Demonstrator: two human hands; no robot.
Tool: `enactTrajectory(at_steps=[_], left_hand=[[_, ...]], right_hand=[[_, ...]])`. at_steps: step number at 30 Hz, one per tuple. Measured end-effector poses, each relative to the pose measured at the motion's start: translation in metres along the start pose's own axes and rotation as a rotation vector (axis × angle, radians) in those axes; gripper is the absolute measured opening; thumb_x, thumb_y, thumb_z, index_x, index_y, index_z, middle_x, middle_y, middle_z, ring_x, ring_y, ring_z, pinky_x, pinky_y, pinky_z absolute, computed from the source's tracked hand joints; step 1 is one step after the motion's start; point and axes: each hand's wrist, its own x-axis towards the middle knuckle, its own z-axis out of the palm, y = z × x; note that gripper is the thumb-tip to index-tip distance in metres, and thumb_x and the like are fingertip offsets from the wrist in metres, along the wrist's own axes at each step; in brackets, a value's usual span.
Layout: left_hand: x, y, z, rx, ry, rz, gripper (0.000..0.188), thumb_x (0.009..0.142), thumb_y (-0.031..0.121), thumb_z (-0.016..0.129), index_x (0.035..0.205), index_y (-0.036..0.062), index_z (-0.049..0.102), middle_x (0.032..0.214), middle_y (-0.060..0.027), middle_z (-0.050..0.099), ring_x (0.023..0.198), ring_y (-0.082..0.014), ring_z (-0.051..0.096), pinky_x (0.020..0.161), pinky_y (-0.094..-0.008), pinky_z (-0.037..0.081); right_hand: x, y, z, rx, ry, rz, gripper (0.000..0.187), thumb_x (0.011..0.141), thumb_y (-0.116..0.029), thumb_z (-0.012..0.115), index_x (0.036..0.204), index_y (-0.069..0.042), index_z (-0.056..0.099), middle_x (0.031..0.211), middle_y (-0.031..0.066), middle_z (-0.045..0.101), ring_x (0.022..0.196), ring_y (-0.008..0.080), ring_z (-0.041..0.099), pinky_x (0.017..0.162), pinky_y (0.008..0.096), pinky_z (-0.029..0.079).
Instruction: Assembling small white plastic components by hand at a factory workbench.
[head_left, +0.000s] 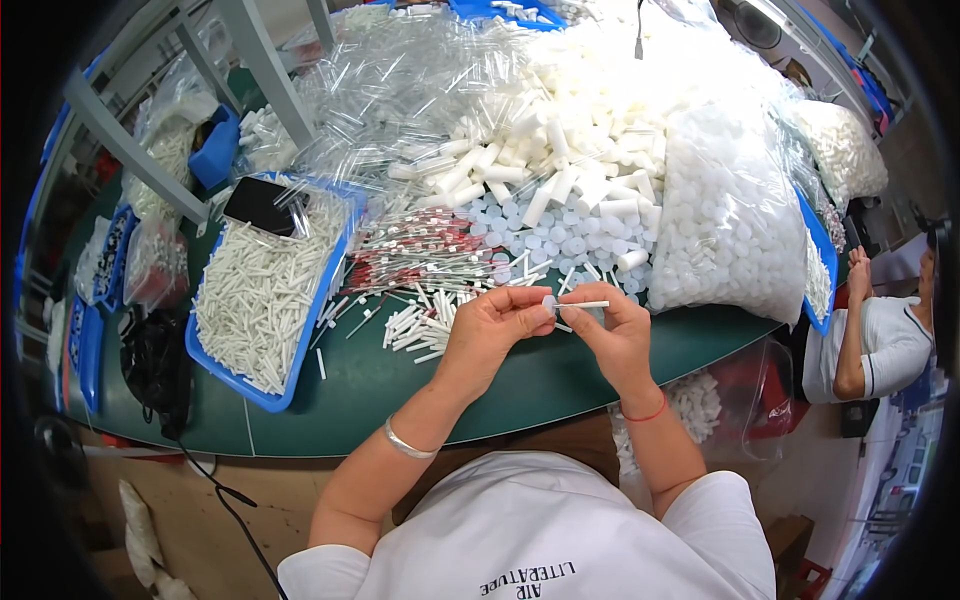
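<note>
Well, from here I see the left hand [490,328] with fingertips clamped on a small pale cap [549,302] and the right hand [619,338] pinching a white stick [588,304] just beside it, over the green table [365,400]. Beyond lie loose sticks [416,327], then pale caps [572,243], then thick tubes [563,186].

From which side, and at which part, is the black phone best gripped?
Probably by its long edges near the left end, coming from above: the black phone lies broad face up on the white sticks in the blue tray, and clear tubes overlap its right end.
</note>
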Motion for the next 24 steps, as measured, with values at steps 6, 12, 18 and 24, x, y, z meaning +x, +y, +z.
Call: enactTrajectory(at_steps=[6, 12, 18, 24], left_hand=[[0.003, -0.014, 0.009, 0.176, 0.109, 0.192, 0.021, 0.084, -0.001, 0.069, 0.105, -0.0035, 0.066, 0.100, -0.0086, 0.066, 0.086, -0.0135, 0.065, 0.079, -0.0239, 0.054], [0.019, -0.023, 0.027, 0.373, 0.169, 0.445, 0.019, 0.083, -0.002, 0.070, 0.102, -0.0020, 0.068, 0.096, -0.0061, 0.065, 0.082, -0.0104, 0.063, 0.073, -0.0224, 0.053], [0.080, 0.008, 0.019, 0.806, 0.230, 0.520, 0.041, 0.080, 0.020, 0.075, 0.113, -0.0010, 0.061, 0.094, -0.0111, 0.062, 0.085, -0.0204, 0.060, 0.072, -0.0316, 0.051], [0.128, 0.008, -0.002, 1.469, 0.356, 0.630, 0.037, 0.077, 0.017, 0.074, 0.107, 0.0001, 0.062, 0.099, -0.0160, 0.063, 0.096, -0.0334, 0.059, 0.083, -0.0412, 0.048]], right_hand=[[-0.001, 0.008, 0.006, 0.416, 0.093, 0.179, 0.012, 0.087, -0.004, 0.068, 0.096, 0.003, 0.068, 0.093, 0.0056, 0.068, 0.085, 0.0095, 0.062, 0.075, 0.0217, 0.049], [0.004, 0.018, -0.004, 0.481, 0.148, 0.182, 0.013, 0.087, -0.004, 0.068, 0.099, 0.002, 0.068, 0.094, 0.0055, 0.069, 0.087, 0.0099, 0.063, 0.076, 0.0218, 0.050], [0.021, 0.019, -0.018, 0.464, 0.298, 0.075, 0.009, 0.090, -0.002, 0.063, 0.099, 0.000, 0.064, 0.103, 0.0102, 0.068, 0.093, 0.0145, 0.063, 0.085, 0.0258, 0.048], [0.024, 0.007, -0.019, 0.414, 0.253, 0.043, 0.007, 0.093, -0.004, 0.057, 0.097, 0.001, 0.059, 0.103, 0.0149, 0.067, 0.098, 0.0226, 0.065, 0.091, 0.0342, 0.050]])
